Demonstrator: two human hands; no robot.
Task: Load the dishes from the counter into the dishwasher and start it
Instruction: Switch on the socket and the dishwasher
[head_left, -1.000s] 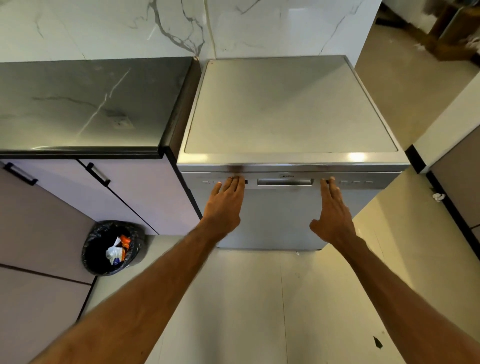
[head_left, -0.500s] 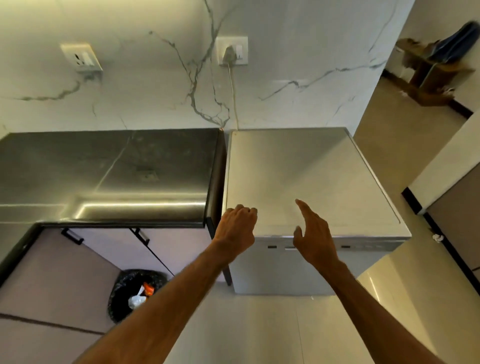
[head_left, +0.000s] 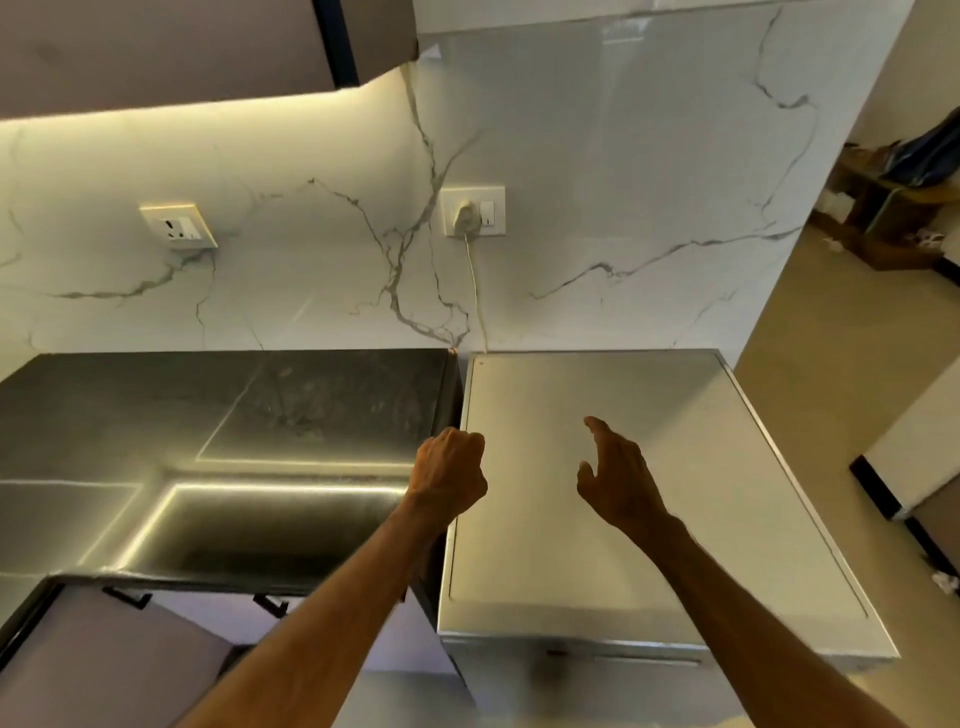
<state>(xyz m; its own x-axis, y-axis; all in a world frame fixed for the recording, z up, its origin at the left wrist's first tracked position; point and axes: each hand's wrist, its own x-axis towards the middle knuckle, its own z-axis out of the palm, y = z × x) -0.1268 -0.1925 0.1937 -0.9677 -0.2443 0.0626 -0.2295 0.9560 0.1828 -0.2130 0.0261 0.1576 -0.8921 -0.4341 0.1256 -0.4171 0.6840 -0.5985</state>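
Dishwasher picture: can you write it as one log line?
dishwasher: door closed | left hand: fist, empty | right hand: open, above dishwasher top | plug: in wall socket

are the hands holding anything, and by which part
Nothing is held: the left hand is curled into an empty fist, and the right hand is open above the grey metal dishwasher top.

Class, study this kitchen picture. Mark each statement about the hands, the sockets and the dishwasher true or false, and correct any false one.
1. A plug sits in the right wall socket. True.
2. The left hand holds a plate. False: its fingers are curled and hold nothing.
3. The right hand is over the top of the dishwasher, fingers loose. True.
4. The dishwasher stands left of the dark counter. False: it stands to the counter's right.
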